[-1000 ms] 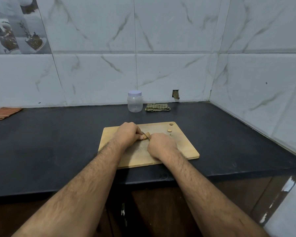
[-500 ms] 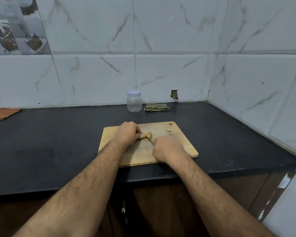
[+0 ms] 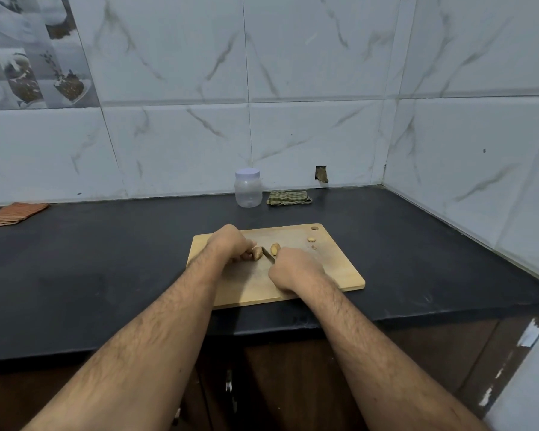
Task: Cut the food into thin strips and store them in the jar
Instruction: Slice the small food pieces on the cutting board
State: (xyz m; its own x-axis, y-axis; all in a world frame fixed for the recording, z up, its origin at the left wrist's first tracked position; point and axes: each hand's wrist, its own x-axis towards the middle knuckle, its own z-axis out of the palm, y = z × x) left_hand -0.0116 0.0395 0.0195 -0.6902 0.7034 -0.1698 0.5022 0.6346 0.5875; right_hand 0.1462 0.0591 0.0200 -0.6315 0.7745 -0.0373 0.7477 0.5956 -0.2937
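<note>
Ginger (image 3: 257,252) half under left hand (image 3: 227,244) (knife (image 3: 268,255) handle hidden)

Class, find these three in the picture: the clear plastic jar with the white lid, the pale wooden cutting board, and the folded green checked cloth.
Clear plastic jar with white lid (image 3: 248,194): head view, on its transparent body.
Pale wooden cutting board (image 3: 339,272): head view, on its bare right part.
Folded green checked cloth (image 3: 288,198): head view, on its middle.

We see a folded green checked cloth (image 3: 289,198) far centre by the wall | a folded orange striped cloth (image 3: 11,214) at far left | both lie on the black countertop (image 3: 106,259) | marble-patterned wall tiles (image 3: 308,73) behind.
</note>
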